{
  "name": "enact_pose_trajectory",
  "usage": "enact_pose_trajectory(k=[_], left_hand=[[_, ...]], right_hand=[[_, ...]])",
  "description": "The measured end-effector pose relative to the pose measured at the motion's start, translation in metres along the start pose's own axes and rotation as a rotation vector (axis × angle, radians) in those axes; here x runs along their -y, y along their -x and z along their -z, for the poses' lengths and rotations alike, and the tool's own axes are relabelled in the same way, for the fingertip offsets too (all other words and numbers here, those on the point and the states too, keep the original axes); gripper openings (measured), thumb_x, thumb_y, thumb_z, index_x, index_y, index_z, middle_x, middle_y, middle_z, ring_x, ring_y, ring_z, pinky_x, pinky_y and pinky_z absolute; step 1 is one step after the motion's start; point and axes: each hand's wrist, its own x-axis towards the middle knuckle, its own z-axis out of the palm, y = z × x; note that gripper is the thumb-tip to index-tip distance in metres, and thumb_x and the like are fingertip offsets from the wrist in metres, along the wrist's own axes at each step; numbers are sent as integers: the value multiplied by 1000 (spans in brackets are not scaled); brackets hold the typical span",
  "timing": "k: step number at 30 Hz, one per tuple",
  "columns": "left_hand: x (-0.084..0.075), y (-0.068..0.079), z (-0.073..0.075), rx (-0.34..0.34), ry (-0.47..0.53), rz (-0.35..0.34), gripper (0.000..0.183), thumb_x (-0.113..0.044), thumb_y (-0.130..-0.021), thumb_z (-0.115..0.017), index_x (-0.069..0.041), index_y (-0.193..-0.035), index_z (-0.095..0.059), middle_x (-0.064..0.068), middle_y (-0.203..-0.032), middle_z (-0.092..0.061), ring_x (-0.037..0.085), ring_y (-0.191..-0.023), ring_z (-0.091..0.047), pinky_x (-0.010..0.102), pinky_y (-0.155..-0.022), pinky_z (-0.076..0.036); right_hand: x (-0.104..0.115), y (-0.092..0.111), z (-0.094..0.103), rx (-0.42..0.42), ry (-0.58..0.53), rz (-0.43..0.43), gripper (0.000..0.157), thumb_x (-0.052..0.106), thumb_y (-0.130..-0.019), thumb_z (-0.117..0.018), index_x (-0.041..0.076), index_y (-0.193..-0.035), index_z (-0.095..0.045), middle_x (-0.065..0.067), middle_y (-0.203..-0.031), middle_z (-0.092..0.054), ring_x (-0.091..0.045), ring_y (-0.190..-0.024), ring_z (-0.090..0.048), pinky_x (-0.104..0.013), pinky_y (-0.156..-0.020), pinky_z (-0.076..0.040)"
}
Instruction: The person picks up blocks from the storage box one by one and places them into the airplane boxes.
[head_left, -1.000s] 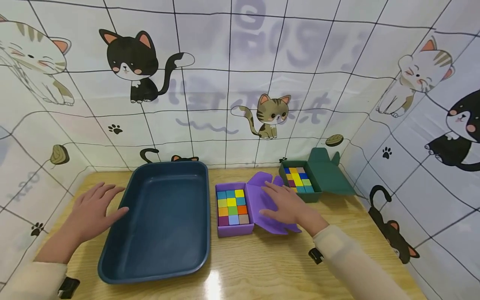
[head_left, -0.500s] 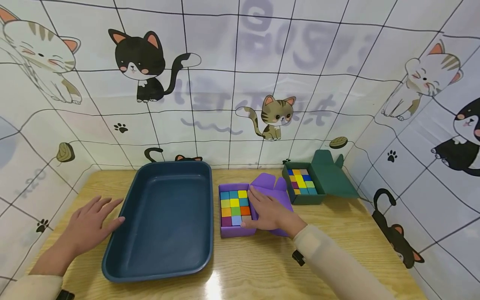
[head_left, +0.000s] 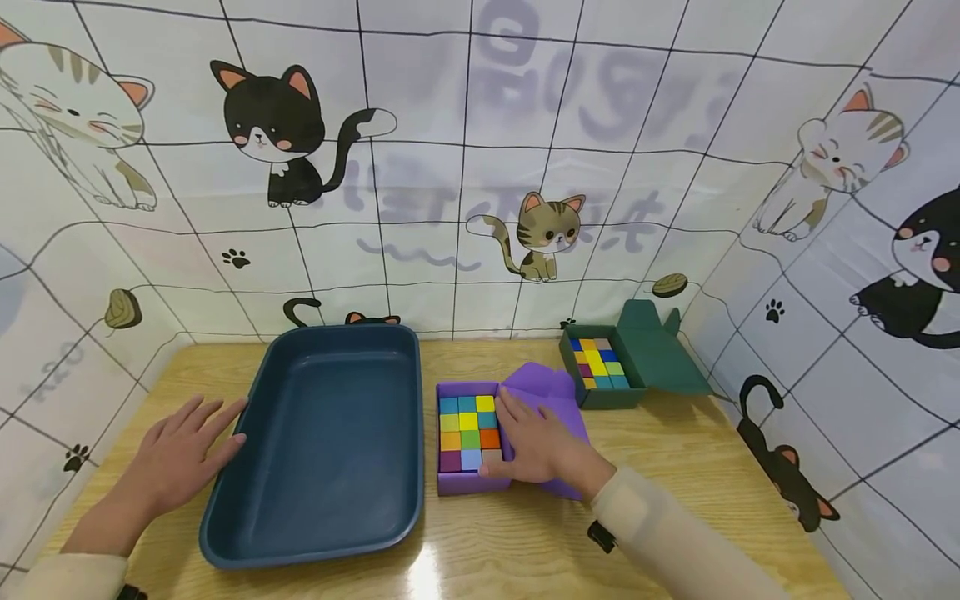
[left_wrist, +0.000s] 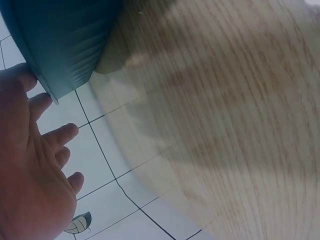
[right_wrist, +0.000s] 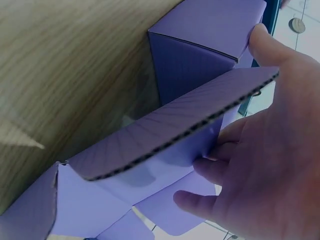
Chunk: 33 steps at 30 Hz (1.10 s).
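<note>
A purple cardboard box stands on the table with its lid folded out to the right. Rows of coloured cubes lie inside it. My right hand holds the box at its right side, the thumb at the near corner and the fingers along the wall by the lid. Part of the lid is hidden under this hand. To the left is a large dark blue tray holding nothing. My left hand lies with its fingers extended at the tray's left rim; in the left wrist view, fingertips meet that rim.
A dark green box with its lid folded back stands at the back right, also filled with coloured cubes. The wooden table ends at walls covered with a cat-print sheet.
My right hand has come left from over the purple lid to the box's right side. The purple box has then shifted slightly nearer. My left hand has moved slightly nearer along the tray.
</note>
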Motion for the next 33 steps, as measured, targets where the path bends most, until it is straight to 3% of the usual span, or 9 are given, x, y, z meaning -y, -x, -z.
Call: enact_pose_trajectory(k=[13, 19, 23, 33], left_hand=[[1, 1, -6, -28, -31, -22, 55, -42, -96, -38, -22, -145, -26, 23, -135, -39, 43, -133, -21, 59, -95, -22], [4, 1, -11, -33, -32, -20, 54, -39, -97, -36, -22, -146, -22, 23, -133, -41, 42, -134, -20, 59, -94, -22], [6, 2, -16, -32, -27, -12, 54, -39, -98, -34, -23, -147, -20, 22, -133, -42, 42, -133, -21, 59, -94, -22], [5, 1, -19, -41, -9, 2, 53, -39, -98, -33, -24, -147, -19, 22, -134, -41, 42, -134, -20, 59, -96, -21]], right_hand=[[20, 18, 10, 44, 12, -18, 108, 73, -71, -54, 7, -147, -15, -11, -154, -12, -26, -141, -22, -60, -105, -26], [38, 3, 24, 42, 71, 37, 112, 75, -67, -55, 9, -148, -12, -9, -155, -9, -25, -143, -14, -58, -110, -19], [43, -11, 23, 53, 138, 74, 119, 79, -62, -55, 10, -148, -9, -8, -156, -2, -24, -144, -8, -55, -113, -11], [41, -18, 11, 120, 87, 9, 124, 82, -58, -55, 15, -149, -2, -4, -156, 6, -21, -144, 1, -61, -111, -7]])
